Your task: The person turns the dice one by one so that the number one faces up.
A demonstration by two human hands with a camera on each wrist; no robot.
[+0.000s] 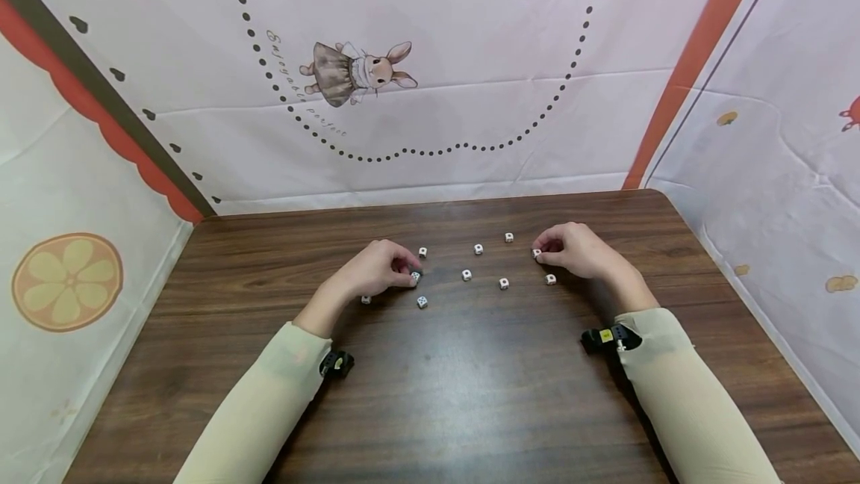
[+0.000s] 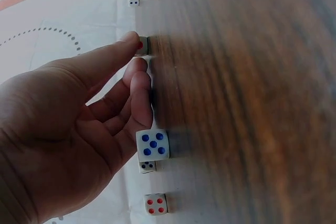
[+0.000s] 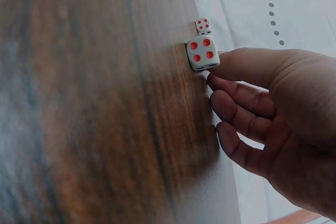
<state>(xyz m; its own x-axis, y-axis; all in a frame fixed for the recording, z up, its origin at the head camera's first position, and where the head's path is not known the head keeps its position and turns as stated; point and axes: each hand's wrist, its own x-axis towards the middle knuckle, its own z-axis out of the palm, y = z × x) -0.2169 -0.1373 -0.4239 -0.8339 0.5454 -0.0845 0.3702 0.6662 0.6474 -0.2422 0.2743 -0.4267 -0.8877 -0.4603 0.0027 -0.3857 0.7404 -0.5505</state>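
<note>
In the head view, my left hand point(image 1: 378, 269) is at the left of a loose group of small white dice. Its thumb and index finger pinch a die point(image 1: 416, 277). One die point(image 1: 366, 299) lies by the underside of that hand, and another die point(image 1: 422, 302) lies just nearer to me. My right hand point(image 1: 579, 251) pinches a die point(image 1: 536, 253) between thumb and index fingertips. Close below it sits another die point(image 1: 551, 280). From the right wrist, a near die point(image 3: 202, 54) showing four red dots covers the thumb's tip, so the grip is partly hidden there.
Between the hands, several dice are spread out, among them one die point(image 1: 466, 275) and another die point(image 1: 504, 284). A die point(image 1: 508, 237) lies farther back. The brown wooden table point(image 1: 430, 394) meets a printed white cloth point(image 1: 470, 81) behind and at both sides.
</note>
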